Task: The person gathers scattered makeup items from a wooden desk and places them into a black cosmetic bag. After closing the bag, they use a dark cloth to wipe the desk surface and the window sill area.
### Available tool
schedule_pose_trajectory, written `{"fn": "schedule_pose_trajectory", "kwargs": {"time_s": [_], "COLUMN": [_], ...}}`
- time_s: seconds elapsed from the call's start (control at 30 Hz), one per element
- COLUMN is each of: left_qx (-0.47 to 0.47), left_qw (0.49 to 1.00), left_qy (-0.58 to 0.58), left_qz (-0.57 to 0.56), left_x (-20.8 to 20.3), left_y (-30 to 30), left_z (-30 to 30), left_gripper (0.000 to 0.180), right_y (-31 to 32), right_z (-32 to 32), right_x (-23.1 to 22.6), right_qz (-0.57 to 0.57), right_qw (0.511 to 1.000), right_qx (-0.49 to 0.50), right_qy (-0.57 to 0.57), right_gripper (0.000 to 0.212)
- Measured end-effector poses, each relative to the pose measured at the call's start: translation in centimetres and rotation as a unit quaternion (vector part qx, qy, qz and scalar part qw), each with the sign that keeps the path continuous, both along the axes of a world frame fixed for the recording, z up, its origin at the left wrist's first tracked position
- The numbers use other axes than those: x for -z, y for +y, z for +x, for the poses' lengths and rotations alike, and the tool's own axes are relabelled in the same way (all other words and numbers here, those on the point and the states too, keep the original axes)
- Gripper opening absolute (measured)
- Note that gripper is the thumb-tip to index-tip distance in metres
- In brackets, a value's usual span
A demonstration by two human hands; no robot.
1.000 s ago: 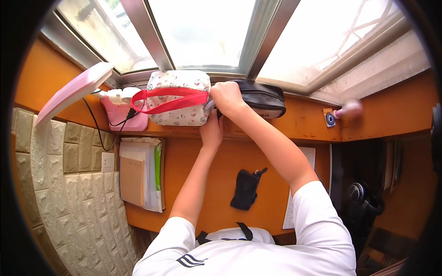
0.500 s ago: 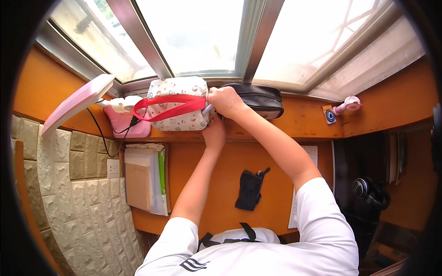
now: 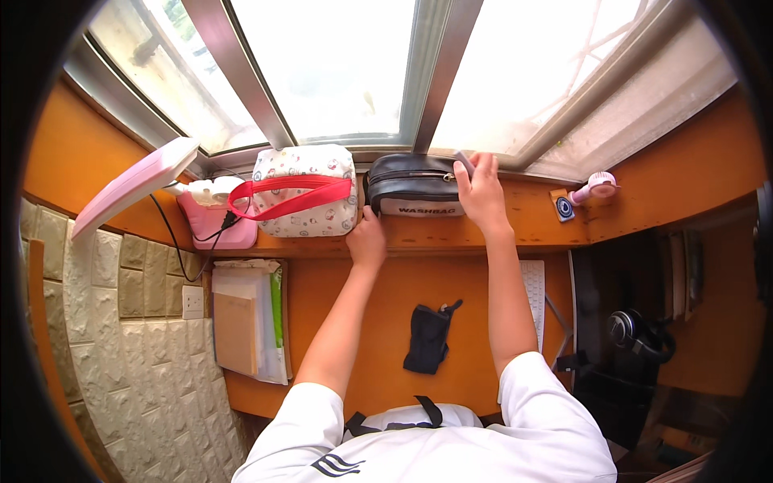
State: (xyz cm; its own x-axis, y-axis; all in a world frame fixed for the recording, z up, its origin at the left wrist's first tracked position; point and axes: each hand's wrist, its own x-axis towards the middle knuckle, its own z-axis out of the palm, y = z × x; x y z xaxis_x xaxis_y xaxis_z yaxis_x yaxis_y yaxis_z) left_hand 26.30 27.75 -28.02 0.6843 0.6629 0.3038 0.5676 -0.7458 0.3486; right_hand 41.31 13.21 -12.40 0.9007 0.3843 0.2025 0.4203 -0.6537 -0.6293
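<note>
1. The right hand point(image 3: 481, 193) is up by the right end of the black bag point(image 3: 411, 184), fingers curled around a slim grey thing point(image 3: 464, 161) that pokes out above them. A loose grip there could, I'd guess, let it drop behind the bag, toward the window.
2. The left hand point(image 3: 368, 239) is partly closed, thumb up, at the near corner of the white patterned bag point(image 3: 326, 219), beside the gap between the bags. I cannot tell whether it holds anything.
3. Both bags stand on the ledge point(image 3: 515, 229). A careless tug at that near corner might tip the white one over the edge.
4. Its red strap point(image 3: 332, 190) loops out near the pink lamp point(image 3: 138, 181) and its black cord point(image 3: 167, 233); a snag could drag them along.
5. Below, a black pouch point(image 3: 428, 338) lies on the desk point(image 3: 366, 338), where anything falling might land.
</note>
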Motion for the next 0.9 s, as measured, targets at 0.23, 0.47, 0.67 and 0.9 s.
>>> {"fn": "schedule_pose_trajectory", "kwargs": {"time_s": [0.23, 0.47, 0.67, 0.9], "left_qx": [0.006, 0.006, 0.006, 0.013], "left_qw": [1.000, 1.000, 1.000, 1.000], "left_qy": [0.026, 0.027, 0.022, 0.024], "left_qz": [0.006, -0.001, -0.015, -0.014], "left_x": [-0.7, -0.7, -0.3, -0.5], "left_y": [-0.1, -0.1, 0.1, 0.2], "left_z": [0.2, 0.0, -0.1, -0.1], "left_gripper": [0.024, 0.023, 0.027, 0.028], "right_y": [3.8, 1.4, -2.1, 0.2], "right_z": [-0.6, -2.1, -3.9, -1.9], "right_x": [-0.4, 3.5, 5.5, 2.8], "right_qz": [-0.170, -0.066, -0.001, -0.040], "right_qw": [0.939, 0.930, 0.970, 0.993], "right_qx": [-0.258, -0.232, -0.026, 0.072], "right_qy": [-0.153, -0.277, -0.243, -0.089], "right_gripper": [0.030, 0.037, 0.045, 0.041]}}
